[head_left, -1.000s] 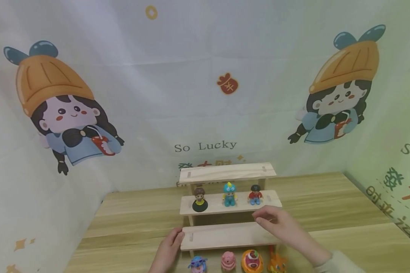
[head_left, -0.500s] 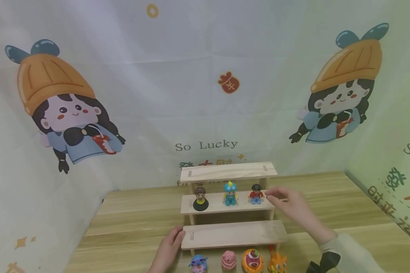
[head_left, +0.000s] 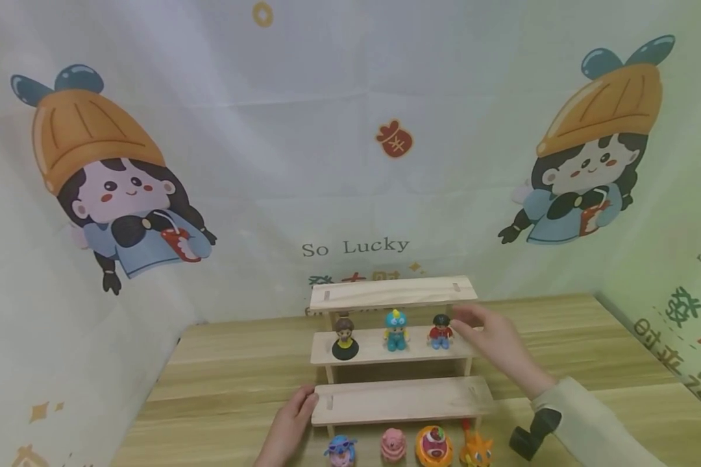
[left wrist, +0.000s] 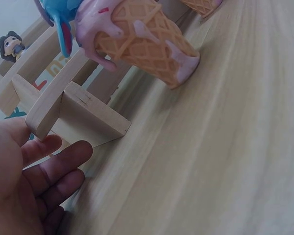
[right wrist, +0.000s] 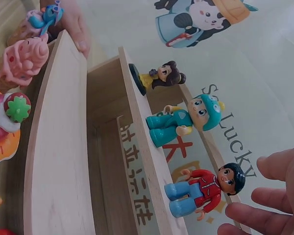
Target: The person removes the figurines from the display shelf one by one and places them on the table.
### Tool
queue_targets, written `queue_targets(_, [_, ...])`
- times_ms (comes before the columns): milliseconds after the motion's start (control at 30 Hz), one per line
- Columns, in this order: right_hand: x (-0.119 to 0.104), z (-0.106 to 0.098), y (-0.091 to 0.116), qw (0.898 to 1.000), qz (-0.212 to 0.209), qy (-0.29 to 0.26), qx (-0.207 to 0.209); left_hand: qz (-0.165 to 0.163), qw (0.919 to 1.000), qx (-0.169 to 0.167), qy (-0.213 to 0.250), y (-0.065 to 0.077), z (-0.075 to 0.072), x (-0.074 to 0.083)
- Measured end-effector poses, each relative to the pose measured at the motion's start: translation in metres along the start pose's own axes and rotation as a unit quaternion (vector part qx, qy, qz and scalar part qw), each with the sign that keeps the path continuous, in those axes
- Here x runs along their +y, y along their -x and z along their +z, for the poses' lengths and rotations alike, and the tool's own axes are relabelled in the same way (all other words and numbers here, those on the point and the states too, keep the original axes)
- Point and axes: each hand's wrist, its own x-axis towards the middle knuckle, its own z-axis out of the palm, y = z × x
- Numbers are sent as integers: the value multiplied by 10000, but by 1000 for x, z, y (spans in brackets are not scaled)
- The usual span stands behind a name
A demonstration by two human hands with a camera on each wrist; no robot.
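The red-jacketed figurine [head_left: 441,333] rests near the middle step's right edge [head_left: 460,352], a gap from the teal-capped figurine [head_left: 396,333]. The right hand [head_left: 499,340] hovers just beside, fingers spread; the left hand [head_left: 290,420] pinches the lower step's left edge [head_left: 324,414].

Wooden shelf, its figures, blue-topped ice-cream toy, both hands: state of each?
Wooden shelf: standing on table
Red-jacketed figure: upright, not gripped
Teal-capped figure: upright
Yellow-and-black figure: upright
Blue-topped ice-cream toy: upright
Left hand: gripping lower board at its left end
Right hand: fingers extended, holding nothing
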Motion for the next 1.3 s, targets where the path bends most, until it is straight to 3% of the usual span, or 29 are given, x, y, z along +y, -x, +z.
queue_targets(167, [2,5,-6,9999,-137,-61,-41,13,10000,-40,25,1,2,0])
queue_targets(1300, [1,14,-15,9997,39,-90,-240,-101,9999,60,-72,-1,0,0])
